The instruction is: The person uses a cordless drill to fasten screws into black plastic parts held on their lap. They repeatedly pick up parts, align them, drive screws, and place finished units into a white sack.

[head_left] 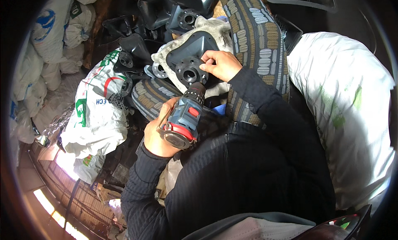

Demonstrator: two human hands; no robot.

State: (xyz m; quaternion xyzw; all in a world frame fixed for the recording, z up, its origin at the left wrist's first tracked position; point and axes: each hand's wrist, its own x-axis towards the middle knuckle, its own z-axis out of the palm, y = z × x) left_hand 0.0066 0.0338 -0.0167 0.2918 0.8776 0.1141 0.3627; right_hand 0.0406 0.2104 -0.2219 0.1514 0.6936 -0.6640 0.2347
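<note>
Left grip (159, 134): wrapped around the drill (188, 115), which is held from its rear and left side.
Right grip (222, 66): thumb and forefinger brought close together at the flange's right edge; whether a small thing is pinched between them cannot be told.
Black flanged part (203, 43): set ahead of the body on a pale cloth (223, 28), its round flange (190, 72) turned upward, with a central opening and smaller holes spaced around it.
Drill axis: slanted away from the body and slightly rightward, so that the chuck (195, 91) is aimed at the near right side of the flange; contact at the tip cannot be made out clearly.
Nearer hand: the flange is lain closest to by the right grip, just beside it; from the left grip it is separated by the drill's length. The coming move is judged to turn on the chuck's line to that near right rim.
Surroundings: more black parts (155, 12) are heaped beyond; a patterned cushion (265, 53) is placed to the right, partly beneath the right forearm.
</note>
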